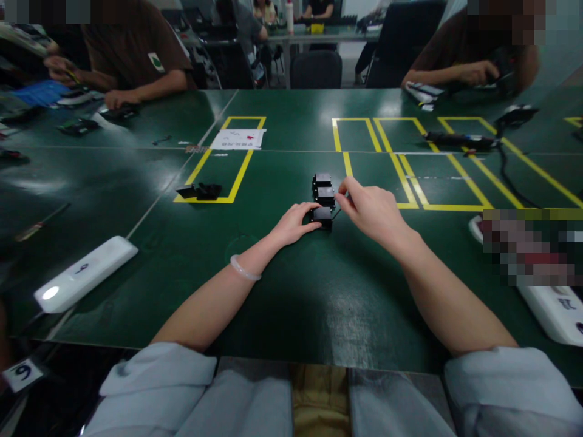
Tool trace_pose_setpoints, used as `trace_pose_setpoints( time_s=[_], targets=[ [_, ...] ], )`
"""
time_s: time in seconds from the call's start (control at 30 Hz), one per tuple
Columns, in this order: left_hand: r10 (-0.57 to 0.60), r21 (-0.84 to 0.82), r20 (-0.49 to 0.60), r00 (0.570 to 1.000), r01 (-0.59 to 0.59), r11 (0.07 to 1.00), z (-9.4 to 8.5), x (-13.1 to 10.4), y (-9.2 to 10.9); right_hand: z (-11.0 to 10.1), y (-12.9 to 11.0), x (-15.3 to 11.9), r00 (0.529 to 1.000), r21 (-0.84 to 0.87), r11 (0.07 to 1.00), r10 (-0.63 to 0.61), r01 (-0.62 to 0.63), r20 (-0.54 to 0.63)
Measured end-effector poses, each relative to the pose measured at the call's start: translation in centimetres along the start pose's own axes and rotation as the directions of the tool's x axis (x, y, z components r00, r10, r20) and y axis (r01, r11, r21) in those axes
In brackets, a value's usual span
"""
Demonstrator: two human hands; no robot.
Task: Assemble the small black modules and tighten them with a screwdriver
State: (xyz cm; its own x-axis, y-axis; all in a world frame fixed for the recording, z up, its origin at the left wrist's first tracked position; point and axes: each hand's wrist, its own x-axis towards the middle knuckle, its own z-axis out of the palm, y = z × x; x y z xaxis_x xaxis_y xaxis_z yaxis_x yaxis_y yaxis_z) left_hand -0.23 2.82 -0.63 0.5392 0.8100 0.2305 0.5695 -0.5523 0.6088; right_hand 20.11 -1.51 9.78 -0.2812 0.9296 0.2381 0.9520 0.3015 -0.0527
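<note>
Three small black box-shaped parts with grey tops stand in a row on the green table, before me. My left hand (294, 224) is closed on the nearest black block (322, 214), thumb on the near side and fingers at its left. Just beyond it are the middle block (325, 193) and the far block (323, 178). On the right side, my right hand (371, 206) is bent in a pinch, fingertips beside the middle block. A thin black cable (337, 213) runs from the near block toward those fingertips, which seem to hold it; the exact grip is partly hidden.
Yellow tape rectangles (237, 199) mark the table. A black part (200, 192) lies on the left one, near a paper label (239, 139). White devices lie left (86, 273) and right (553, 312). A black tool (460, 140) lies far right. Two people work across the table.
</note>
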Motion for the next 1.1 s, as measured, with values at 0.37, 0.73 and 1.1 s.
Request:
trace_pose_setpoints(
  time_s=[0.37,0.73,1.1],
  targets=[
    [-0.002,0.027,0.004,1.000,0.002,1.000,-0.16,0.05,0.08,0.17,0.13,0.02,1.000,0.025,0.999,-0.022,0.023,-0.014],
    [0.007,0.015,-0.003,1.000,-0.007,1.000,-0.02,0.05,-0.08,-0.01,0.00,-0.06,1.000,-0.023,1.000,-0.019,0.019,-0.001],
    [0.009,0.016,-0.001,1.000,-0.009,1.000,-0.08,0.00,-0.01,-0.10,0.03,-0.06,1.000,0.006,1.000,-0.014,0.014,0.014]
  ],
)
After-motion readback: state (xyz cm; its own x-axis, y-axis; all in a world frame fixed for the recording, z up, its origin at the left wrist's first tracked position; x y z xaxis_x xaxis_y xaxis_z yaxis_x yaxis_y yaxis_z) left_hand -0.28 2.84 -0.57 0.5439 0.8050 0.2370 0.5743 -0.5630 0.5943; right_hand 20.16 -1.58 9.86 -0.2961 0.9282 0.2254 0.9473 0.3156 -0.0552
